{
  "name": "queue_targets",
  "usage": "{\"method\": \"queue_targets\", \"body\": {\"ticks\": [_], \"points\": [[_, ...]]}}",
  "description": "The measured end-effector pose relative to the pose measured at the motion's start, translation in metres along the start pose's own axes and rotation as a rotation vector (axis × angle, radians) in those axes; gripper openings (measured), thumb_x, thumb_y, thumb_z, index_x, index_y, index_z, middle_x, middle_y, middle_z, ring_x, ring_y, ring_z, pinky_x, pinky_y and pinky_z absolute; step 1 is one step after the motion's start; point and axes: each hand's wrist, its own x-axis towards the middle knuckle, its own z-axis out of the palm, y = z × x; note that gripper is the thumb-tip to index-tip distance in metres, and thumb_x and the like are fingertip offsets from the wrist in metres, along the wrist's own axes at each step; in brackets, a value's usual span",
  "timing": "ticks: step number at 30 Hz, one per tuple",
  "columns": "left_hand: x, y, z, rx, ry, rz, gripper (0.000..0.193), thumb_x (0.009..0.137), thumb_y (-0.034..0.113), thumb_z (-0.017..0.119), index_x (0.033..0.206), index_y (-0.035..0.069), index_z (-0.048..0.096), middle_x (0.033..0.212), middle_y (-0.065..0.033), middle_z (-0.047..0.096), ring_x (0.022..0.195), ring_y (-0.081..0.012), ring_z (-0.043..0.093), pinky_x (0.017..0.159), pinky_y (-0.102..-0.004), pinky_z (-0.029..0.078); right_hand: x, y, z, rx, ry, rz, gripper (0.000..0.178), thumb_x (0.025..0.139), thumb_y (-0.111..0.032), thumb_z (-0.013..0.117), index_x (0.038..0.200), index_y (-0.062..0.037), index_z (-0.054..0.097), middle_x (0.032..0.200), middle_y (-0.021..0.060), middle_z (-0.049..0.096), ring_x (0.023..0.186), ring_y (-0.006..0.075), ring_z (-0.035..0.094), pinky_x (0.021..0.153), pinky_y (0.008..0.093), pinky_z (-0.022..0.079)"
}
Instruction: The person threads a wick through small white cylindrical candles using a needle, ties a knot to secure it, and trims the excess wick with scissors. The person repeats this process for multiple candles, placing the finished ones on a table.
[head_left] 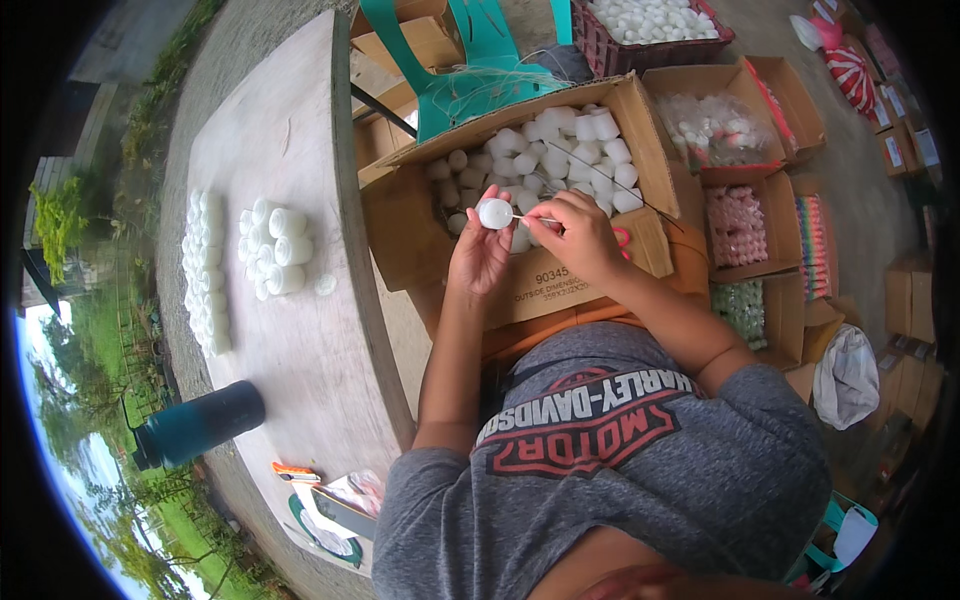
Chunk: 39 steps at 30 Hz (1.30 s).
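My left hand (480, 258) is closed around a small white round cup-shaped piece (494, 213), its flat round face turned up. From the right, my right hand (580, 235) pinches a thin white strand (520, 216) whose far end meets that face; whether it goes in or only touches, I cannot tell. Both hands are over an open cardboard box (395, 235) at my lap, filled with similar white pieces (560, 130). Thin dark rods or wires (590, 163) lie across them. A red loop (622, 240), perhaps a scissors handle, shows beside my right wrist.
On the table (300, 360) at left stand rows of white cups (207, 270), a stacked group (275, 245), a dark teal bottle (205, 422) and an orange cutter (296, 472). Ahead, a green chair (480, 90) carries loose strands. Cartons (750, 225) and a dark red crate (600, 50) stand right.
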Motion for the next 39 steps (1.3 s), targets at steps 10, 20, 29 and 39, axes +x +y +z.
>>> {"method": "queue_targets", "body": {"ticks": [10,20,29,39], "points": [[0.000,-0.002,0.004,0.129,0.012,0.034,0.058,0.090,0.031,0.057,0.136,0.003,0.034,0.130,-0.0102,0.047,0.111,-0.0177,0.053,0.098,-0.0296,0.045,-0.002,0.000,-0.001,0.063,-0.074,0.060,0.012,0.076,-0.015,0.069,0.075,-0.0050,0.062,0.063,0.0057,0.055,0.062,0.0252,0.053,0.063,0.0371,0.041],[-0.001,-0.004,0.007,0.355,0.040,0.051,0.054,0.090,0.026,0.059,0.134,0.003,0.038,0.132,-0.0098,0.047,0.112,-0.0176,0.052,0.095,-0.0295,0.044,-0.004,0.006,0.002,-0.115,-0.055,0.013,0.010,0.079,-0.013,0.065,0.080,-0.0034,0.064,0.068,0.0062,0.056,0.068,0.0261,0.054,0.063,0.0381,0.041],[0.003,-0.004,0.002,0.333,0.170,0.092,0.034,0.089,0.015,0.061,0.119,0.004,0.050,0.126,-0.0102,0.052,0.110,-0.0169,0.053,0.094,-0.0301,0.044,-0.009,0.016,0.006,0.040,0.030,0.038,0.022,0.079,-0.001,0.060,0.100,-0.0029,0.057,0.074,0.0095,0.061,0.075,0.0308,0.059,0.071,0.0404,0.045],[0.005,-0.018,0.009,0.570,0.228,0.132,0.036,0.085,0.002,0.062,0.119,0.002,0.049,0.126,-0.0104,0.052,0.111,-0.0166,0.052,0.097,-0.0293,0.041,-0.013,0.029,0.009,0.165,-0.043,0.322,0.027,0.078,0.000,0.064,0.098,-0.0033,0.047,0.078,0.0099,0.063,0.078,0.0230,0.065,0.068,0.0337,0.050]]}}
